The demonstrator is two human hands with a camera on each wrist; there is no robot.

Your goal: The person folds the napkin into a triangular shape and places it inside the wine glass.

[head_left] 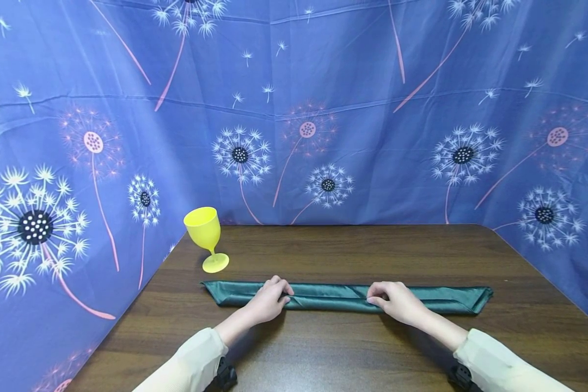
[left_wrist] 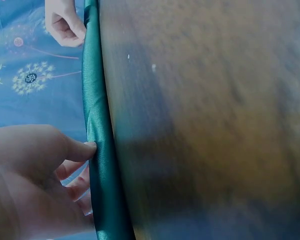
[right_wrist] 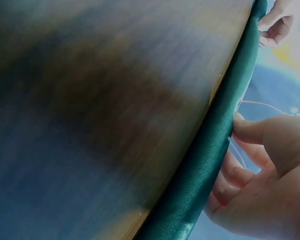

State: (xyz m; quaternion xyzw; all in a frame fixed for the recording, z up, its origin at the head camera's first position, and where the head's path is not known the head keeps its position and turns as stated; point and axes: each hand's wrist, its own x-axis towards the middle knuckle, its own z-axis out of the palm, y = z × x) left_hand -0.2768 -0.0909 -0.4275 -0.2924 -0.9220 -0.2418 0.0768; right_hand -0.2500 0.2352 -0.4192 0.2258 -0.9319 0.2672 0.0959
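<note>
A dark green satin cloth (head_left: 330, 304) lies across the table as a long narrow strip, rolled along its near edge, with slanted, pointed ends. My left hand (head_left: 268, 302) pinches the rolled edge left of the middle. Right of the middle, my right hand (head_left: 398, 302) pinches the same roll, its thumb and index finger close together. In the left wrist view the left thumb (left_wrist: 85, 151) touches the roll while the other fingers bend behind it. The right wrist view has the right thumb (right_wrist: 247, 131) against the cloth, fingers curled beyond it.
A yellow plastic goblet (head_left: 204, 231) stands upright behind the cloth's left end. The brown wood-grain table (head_left: 333, 354) extends on both sides of the cloth. Behind and beside it hangs a blue curtain (head_left: 372, 163) with dandelion prints.
</note>
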